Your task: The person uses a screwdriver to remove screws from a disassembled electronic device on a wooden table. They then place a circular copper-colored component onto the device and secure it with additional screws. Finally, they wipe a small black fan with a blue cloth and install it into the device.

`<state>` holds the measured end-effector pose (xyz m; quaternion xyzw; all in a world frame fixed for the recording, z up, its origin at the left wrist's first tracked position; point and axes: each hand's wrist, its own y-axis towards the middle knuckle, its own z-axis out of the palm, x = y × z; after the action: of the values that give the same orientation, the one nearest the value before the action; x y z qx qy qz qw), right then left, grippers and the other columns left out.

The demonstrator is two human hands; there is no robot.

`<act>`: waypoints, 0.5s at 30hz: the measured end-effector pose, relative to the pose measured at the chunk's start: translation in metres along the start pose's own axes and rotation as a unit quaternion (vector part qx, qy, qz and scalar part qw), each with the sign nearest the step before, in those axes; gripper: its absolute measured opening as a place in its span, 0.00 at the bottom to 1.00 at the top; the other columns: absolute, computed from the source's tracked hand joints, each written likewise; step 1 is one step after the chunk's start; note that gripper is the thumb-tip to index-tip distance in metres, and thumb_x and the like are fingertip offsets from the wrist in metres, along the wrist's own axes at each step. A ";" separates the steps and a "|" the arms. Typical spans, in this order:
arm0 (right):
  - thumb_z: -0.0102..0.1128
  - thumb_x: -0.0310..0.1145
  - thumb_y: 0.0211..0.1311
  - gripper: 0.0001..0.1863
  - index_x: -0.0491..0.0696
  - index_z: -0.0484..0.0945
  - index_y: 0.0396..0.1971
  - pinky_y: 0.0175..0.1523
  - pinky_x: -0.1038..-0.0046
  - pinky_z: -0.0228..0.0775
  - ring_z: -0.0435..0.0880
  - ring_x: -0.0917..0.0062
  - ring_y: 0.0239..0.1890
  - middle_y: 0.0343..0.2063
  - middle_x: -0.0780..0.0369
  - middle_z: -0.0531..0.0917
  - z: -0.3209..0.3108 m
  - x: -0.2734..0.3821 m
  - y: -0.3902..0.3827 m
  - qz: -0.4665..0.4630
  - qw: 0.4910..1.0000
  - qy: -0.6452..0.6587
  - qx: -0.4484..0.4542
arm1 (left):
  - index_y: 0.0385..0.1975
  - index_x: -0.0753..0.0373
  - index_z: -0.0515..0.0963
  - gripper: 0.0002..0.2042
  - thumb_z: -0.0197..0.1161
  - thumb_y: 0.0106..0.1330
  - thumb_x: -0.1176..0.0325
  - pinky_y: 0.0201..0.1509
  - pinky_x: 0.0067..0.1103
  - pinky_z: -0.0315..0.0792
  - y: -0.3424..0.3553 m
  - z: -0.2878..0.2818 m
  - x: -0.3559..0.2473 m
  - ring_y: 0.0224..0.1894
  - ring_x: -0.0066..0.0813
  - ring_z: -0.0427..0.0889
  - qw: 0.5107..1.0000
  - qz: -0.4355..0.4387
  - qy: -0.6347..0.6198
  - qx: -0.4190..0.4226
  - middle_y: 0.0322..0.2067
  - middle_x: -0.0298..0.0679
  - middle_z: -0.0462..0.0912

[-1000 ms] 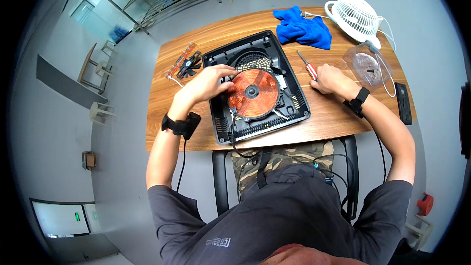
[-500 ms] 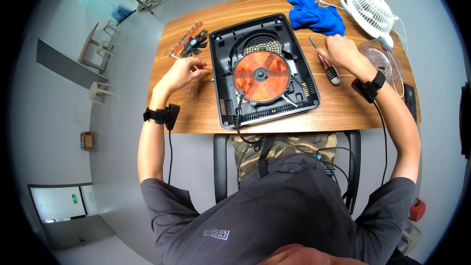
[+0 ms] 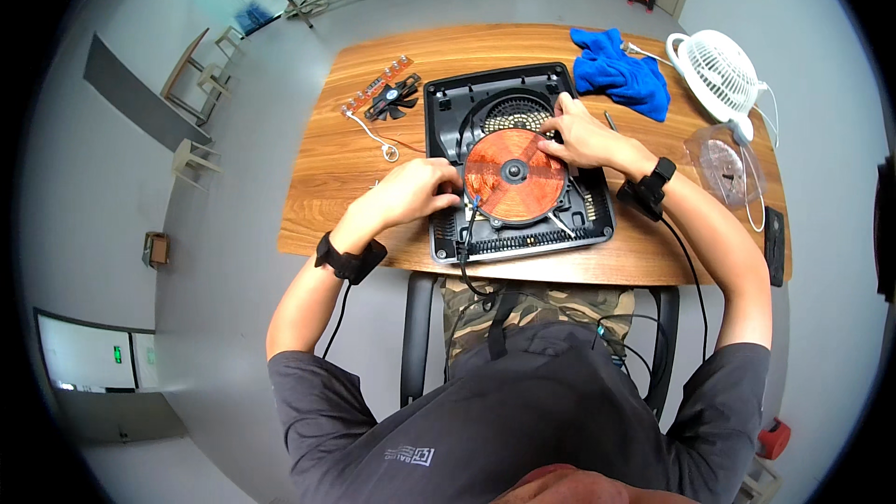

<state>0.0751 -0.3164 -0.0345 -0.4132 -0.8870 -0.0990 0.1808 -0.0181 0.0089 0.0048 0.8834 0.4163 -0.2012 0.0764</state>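
Observation:
An opened induction cooker's black housing (image 3: 551,245) lies on the table, a round copper induction coil (image 3: 515,201) in its middle. At the coil's left rim my left hand (image 3: 415,191) is closed, its fingers curled against the edge and partly hidden. My right hand (image 3: 590,138) reaches over the housing's right side. Its thumb touches the coil's upper right edge while the fingers stand apart toward the fan grille (image 3: 516,117). A screwdriver (image 3: 609,119) lies mostly hidden under my right forearm.
A small black fan (image 3: 394,98), an orange circuit strip (image 3: 376,82) and a white cable (image 3: 375,137) lie at the left. Back right are a blue cloth (image 3: 621,75) and a white fan (image 3: 717,75). A clear dish (image 3: 733,168) with small dark parts sits at the right.
My right hand has left the screwdriver and moved left onto the coil's edge. My left hand has come right, from beside the housing to the coil's left rim. The view has shifted slightly.

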 end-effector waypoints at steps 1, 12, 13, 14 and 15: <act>0.65 0.48 0.68 0.22 0.45 0.87 0.50 0.62 0.59 0.68 0.72 0.53 0.54 0.49 0.48 0.72 -0.001 0.000 0.001 -0.001 1.000 -0.002 0.009 | 0.39 0.65 0.83 0.10 0.71 0.64 0.66 0.45 0.35 0.79 -0.001 0.005 0.002 0.40 0.47 0.84 1.000 0.006 0.009 -0.009 0.36 0.45 0.83; 0.71 0.48 0.64 0.21 0.49 0.87 0.49 0.64 0.64 0.65 0.67 0.57 0.57 0.49 0.48 0.69 0.004 -0.019 0.015 0.029 0.995 0.084 0.052 | 0.36 0.62 0.83 0.14 0.73 0.62 0.58 0.44 0.37 0.78 0.006 0.015 0.008 0.40 0.47 0.84 0.999 -0.021 0.024 -0.037 0.34 0.43 0.84; 0.71 0.48 0.64 0.21 0.49 0.87 0.49 0.64 0.64 0.65 0.67 0.57 0.57 0.49 0.47 0.69 0.003 -0.021 0.015 0.031 0.993 0.098 0.059 | 0.36 0.62 0.83 0.14 0.73 0.62 0.58 0.44 0.37 0.78 0.005 0.015 0.008 0.40 0.46 0.84 0.999 -0.023 0.018 -0.040 0.34 0.43 0.84; 0.69 0.49 0.66 0.19 0.51 0.85 0.48 0.61 0.64 0.67 0.68 0.59 0.55 0.48 0.50 0.68 0.007 -0.025 0.014 0.021 0.995 0.086 0.042 | 0.36 0.63 0.83 0.14 0.74 0.62 0.59 0.44 0.36 0.78 0.004 0.014 0.007 0.40 0.45 0.85 0.999 -0.025 0.002 -0.038 0.35 0.43 0.84; 0.69 0.49 0.66 0.19 0.51 0.85 0.47 0.61 0.64 0.67 0.68 0.59 0.55 0.48 0.50 0.68 0.008 -0.025 0.014 0.022 0.995 0.082 0.044 | 0.36 0.63 0.83 0.13 0.74 0.62 0.60 0.44 0.35 0.78 0.003 0.013 0.008 0.39 0.45 0.85 0.999 -0.023 -0.008 -0.041 0.35 0.43 0.84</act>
<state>0.0987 -0.3225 -0.0514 -0.4149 -0.8632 -0.0894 0.2734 -0.0154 0.0085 -0.0103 0.8682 0.4435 -0.1930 0.1113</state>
